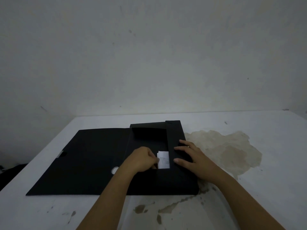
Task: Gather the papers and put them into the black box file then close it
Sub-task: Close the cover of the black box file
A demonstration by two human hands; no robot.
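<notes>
The black box file (93, 156) lies open on the white table, its lid spread flat to the left and its tray on the right. Inside the tray a small white paper (163, 159) with faint print shows. My left hand (142, 160) is inside the tray, its fingers closed on the paper's left edge. My right hand (191, 156) rests with fingers spread on the tray's right side flap (174, 135), pressing it outward. The rest of the tray's inside is too dark to make out.
The white table (49, 211) has a large brownish stain (229, 150) right of the file and smaller worn patches (149, 209) at the front. A bare wall rises behind. A dark object (10, 173) sits off the table's left edge.
</notes>
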